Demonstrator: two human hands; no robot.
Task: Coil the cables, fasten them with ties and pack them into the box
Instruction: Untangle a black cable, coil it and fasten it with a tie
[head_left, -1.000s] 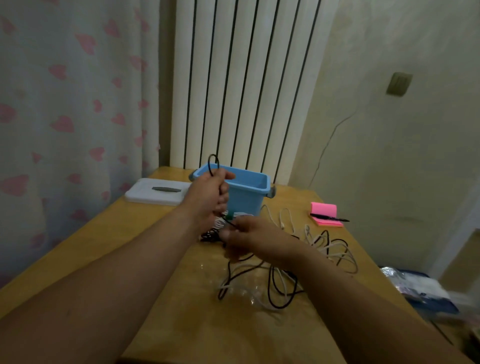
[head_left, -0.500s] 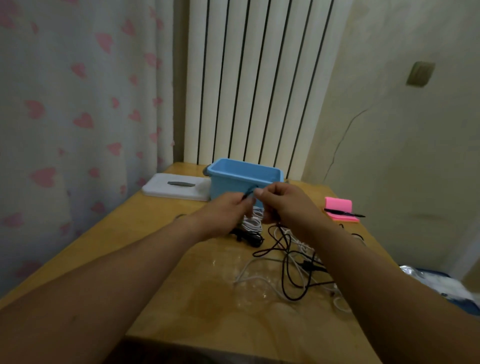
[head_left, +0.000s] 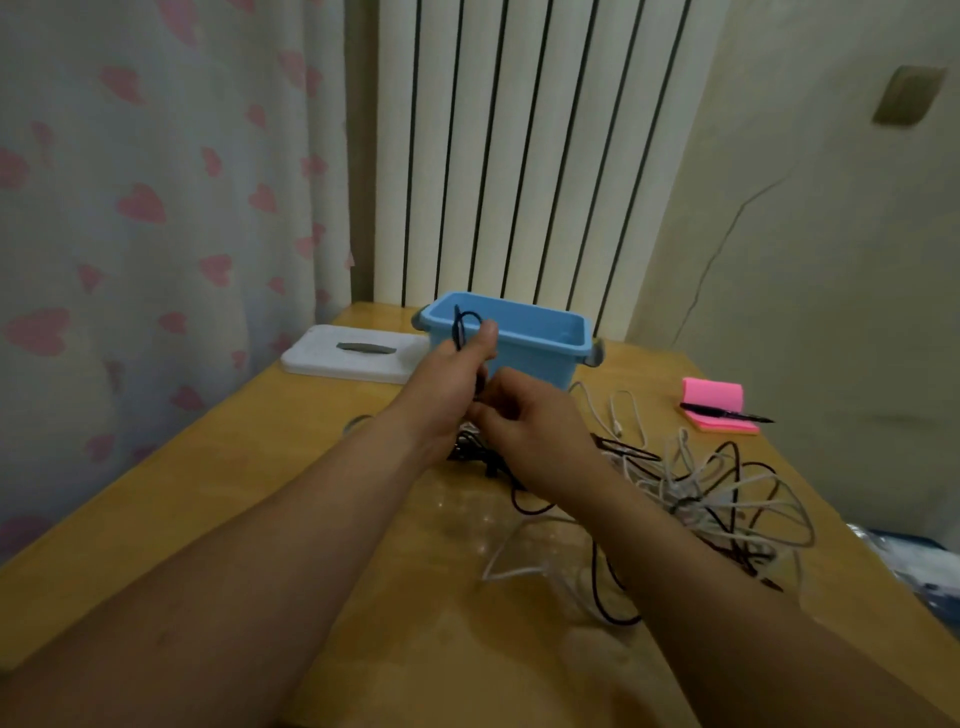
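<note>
My left hand (head_left: 447, 382) clutched the black cable (head_left: 456, 327) in loops so my right hand (head_left: 530, 423), pinching its slack, could wind it.

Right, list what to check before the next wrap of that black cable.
1. Coil held: left hand grips the black cable loop, thumb up: ok.
2. Feed: right hand curls its fingers on the cable just below: ok.
3. Slack free: the trailing run lies tangled with the white cables: not ok.
4. Destination ready: blue box is open, with the white lid lying beside it: ok.
5. Tie within reach: I can make none out: cannot tell.
</note>
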